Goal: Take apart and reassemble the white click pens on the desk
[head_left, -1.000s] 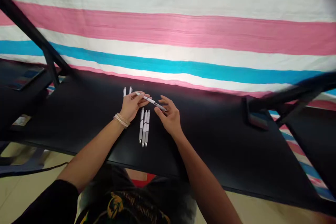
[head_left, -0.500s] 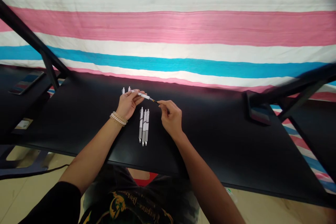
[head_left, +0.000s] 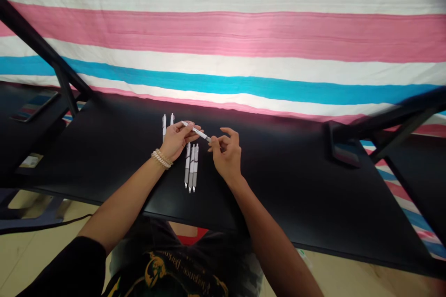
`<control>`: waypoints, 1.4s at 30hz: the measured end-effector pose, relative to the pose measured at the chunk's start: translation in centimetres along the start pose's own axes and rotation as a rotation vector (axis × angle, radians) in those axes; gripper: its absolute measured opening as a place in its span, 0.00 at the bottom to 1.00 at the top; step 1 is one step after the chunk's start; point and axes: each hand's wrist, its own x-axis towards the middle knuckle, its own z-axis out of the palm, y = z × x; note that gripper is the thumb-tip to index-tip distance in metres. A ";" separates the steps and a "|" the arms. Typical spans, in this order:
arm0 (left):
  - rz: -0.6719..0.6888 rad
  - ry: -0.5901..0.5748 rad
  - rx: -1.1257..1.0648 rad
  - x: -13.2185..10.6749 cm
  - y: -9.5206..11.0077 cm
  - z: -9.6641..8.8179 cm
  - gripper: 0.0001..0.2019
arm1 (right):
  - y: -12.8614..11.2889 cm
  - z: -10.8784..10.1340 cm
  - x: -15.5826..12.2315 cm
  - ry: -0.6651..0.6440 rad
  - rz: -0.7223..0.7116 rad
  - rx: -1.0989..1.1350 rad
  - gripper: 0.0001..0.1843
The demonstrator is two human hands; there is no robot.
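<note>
As left hand [head_left: 177, 140] grips pen [head_left: 198, 132] and right hand [head_left: 226, 155] hangs half-open, a slip could scatter the pens [head_left: 191, 168] below

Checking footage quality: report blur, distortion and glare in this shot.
Head view: even light, no harsh glare on the black tabletop; the wide lens bows the striped cloth; the black frame bar at right is blurred; the pen in the left hand stays fairly sharp.

Three white click pens [head_left: 191, 167] side by side on flat black tabletop [head_left: 278, 185], between left hand [head_left: 177, 140] and right hand [head_left: 226, 155]. Two more pens [head_left: 163, 126] just far of left hand. Fourth-ish white pen [head_left: 197, 132] in left hand, tip just beside right hand. Striped cloth [head_left: 223, 41] behind table.
</note>
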 end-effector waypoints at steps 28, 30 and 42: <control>0.024 -0.023 -0.115 0.2 0.8 -0.1 0.11 | -0.1 0.2 -0.2 -0.099 0.063 0.111 0.22; 0.022 -0.018 -0.224 0.1 1.6 -0.1 0.09 | -0.2 0.2 -0.3 -0.059 0.049 0.104 0.20; -0.067 0.062 -0.478 -0.3 6.1 -2.7 0.14 | -0.2 0.1 -0.5 -0.052 0.023 -0.020 0.12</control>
